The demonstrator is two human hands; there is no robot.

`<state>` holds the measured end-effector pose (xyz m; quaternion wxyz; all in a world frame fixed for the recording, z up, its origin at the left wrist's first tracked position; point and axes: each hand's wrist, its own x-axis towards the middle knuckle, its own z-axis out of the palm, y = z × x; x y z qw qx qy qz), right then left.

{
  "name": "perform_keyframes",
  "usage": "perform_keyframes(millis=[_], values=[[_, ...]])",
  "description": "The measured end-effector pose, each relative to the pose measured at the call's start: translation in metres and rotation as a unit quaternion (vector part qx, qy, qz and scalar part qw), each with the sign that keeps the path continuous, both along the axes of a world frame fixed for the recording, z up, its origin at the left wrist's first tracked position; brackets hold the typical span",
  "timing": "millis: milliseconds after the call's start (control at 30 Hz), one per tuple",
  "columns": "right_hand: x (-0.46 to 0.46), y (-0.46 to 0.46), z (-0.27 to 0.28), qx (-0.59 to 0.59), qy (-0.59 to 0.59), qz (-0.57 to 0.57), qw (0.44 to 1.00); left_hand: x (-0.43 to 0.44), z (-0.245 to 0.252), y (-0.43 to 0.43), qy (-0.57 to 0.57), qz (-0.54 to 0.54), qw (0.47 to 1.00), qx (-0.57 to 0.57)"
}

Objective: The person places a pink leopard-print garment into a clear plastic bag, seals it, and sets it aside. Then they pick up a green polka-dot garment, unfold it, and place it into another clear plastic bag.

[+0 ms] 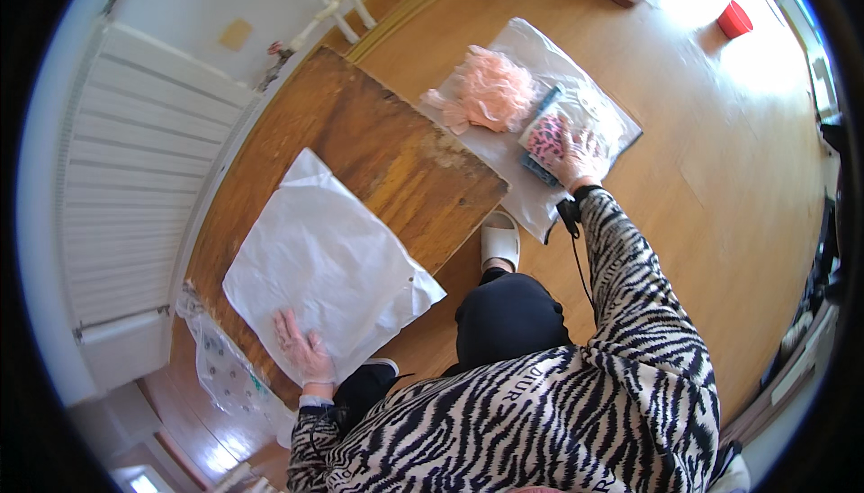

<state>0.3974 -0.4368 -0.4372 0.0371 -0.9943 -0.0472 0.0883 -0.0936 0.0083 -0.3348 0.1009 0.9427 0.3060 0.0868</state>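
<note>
Gloved in clear plastic, my left hand (pixel 304 350) lies with fingers spread on the near edge of a white sheet (pixel 331 256), which looks like thin plastic or paper. The sheet rests on a worn wooden board or low table (pixel 378 142). Stretched out to the right, my right hand (pixel 582 155), also in a clear glove, is on a pile of packets that includes a pink and black spotted packet (pixel 544 140). Whether its fingers grip a packet cannot be seen. Beside the pile sits a bunch of peach ruffled mesh (pixel 496 91). Both lie on a second white sheet (pixel 520 196) on the floor.
A clear printed plastic bag (pixel 229 365) hangs at the table's left edge. Along the wall are a white radiator (pixel 148 182) and pipes (pixel 334 10). A red cup-shaped container (pixel 734 19) stands far right on the wooden floor (pixel 695 175). A black cord (pixel 580 270) runs by my right arm.
</note>
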Motion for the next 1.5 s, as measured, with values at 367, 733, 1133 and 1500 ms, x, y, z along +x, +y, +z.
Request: perform_keyframes(millis=[367,733,1133,1500], values=[[0.04,-0.041,-0.067,0.331,-0.053,0.035,0.941,0.036,-0.054,-0.004,-0.013,0.005,0.996,0.087],[-0.015,0.024,0.141,0.594,0.091,0.1,0.793,0.065,-0.048,-0.011,0.07,0.055,0.996,0.018],[-0.219,0.178,0.293,0.543,0.269,0.373,0.703,0.06,0.06,-0.009,0.032,0.07,0.996,-0.045],[-0.264,0.292,0.233,0.545,0.49,0.326,0.597,0.024,0.061,0.028,-0.41,0.019,0.535,-0.738]])
